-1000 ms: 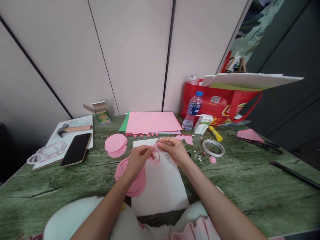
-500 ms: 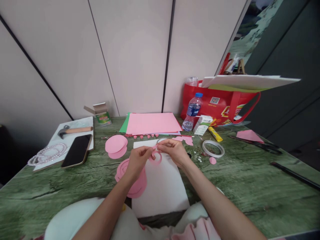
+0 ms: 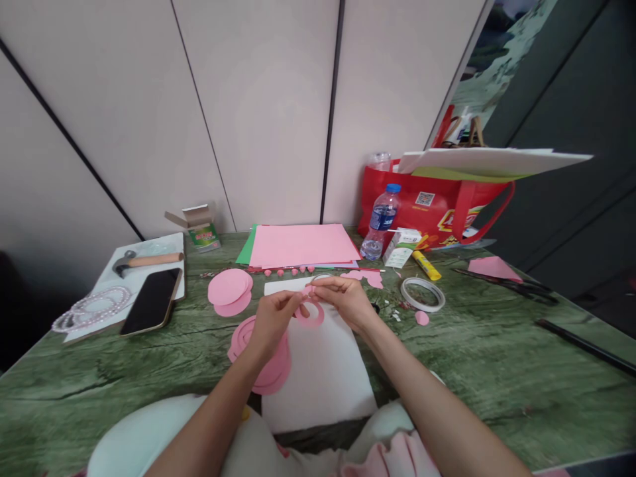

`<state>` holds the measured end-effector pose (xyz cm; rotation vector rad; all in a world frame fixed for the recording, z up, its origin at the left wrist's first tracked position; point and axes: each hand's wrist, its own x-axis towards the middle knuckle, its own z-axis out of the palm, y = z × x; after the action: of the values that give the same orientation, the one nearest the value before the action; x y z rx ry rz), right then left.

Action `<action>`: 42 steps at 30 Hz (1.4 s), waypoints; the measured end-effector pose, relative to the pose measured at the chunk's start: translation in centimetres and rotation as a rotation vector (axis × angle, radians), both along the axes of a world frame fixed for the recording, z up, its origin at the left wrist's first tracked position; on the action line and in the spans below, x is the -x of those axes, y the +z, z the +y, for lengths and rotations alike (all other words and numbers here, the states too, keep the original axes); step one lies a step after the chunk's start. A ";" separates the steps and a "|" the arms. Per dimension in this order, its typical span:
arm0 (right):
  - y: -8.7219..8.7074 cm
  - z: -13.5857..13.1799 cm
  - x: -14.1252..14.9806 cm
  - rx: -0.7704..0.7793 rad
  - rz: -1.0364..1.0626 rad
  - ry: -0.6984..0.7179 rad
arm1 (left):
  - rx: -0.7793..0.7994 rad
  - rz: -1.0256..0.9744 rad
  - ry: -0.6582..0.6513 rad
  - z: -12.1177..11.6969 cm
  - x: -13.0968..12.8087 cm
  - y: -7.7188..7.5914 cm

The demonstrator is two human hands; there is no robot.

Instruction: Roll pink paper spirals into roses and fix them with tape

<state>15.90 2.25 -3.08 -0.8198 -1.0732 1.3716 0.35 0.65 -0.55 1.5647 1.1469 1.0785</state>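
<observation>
A curled pink paper strip [image 3: 311, 317] hangs in a loop between my two hands, above a white board [image 3: 322, 377]. My left hand [image 3: 278, 318] pinches the strip from the left, thumb and forefinger together. From the right, my right hand [image 3: 342, 298] grips the strip's upper end with its fingertips, almost touching the left fingers. The very spot where the fingertips meet is partly hidden. Partly behind my left forearm lie pink spiral-cut paper circles [image 3: 243, 334], overlapping the board's left edge. Plain pink paper circles [image 3: 229, 290] are stacked farther back.
Pink paper sheets [image 3: 303, 245] lie at the back, with small pink rolls [image 3: 281, 272] before them. Right of my hands are a tape roll [image 3: 423, 295], glue stick [image 3: 426, 265], bottle [image 3: 381, 222], red bag [image 3: 437, 205] and scissors [image 3: 527, 286]. Leftward lie a phone [image 3: 152, 301] and hammer [image 3: 149, 261].
The loop of the pink strip hangs slightly lower and wider below my fingers. Both hands stay almost in place, still pinching it. The view has shifted slightly.
</observation>
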 end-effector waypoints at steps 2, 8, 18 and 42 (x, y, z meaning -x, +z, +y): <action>0.1 -0.1 0.0 -0.003 -0.001 0.001 | 0.003 0.017 -0.033 -0.2 -0.1 0.1; 0.3 -0.2 0.2 -0.032 -0.012 0.010 | 0.080 0.012 -0.092 -0.6 -0.3 0.6; 0.3 -0.1 0.1 -0.097 -0.090 -0.012 | 0.109 -0.056 -0.090 -0.3 -0.2 0.2; 0.2 0.0 0.0 -0.115 -0.108 0.000 | 0.015 -0.012 -0.026 0.0 0.0 -0.1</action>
<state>15.87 2.27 -2.84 -0.8162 -1.2249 1.2649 0.38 0.67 -0.65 1.5551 1.1218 1.0584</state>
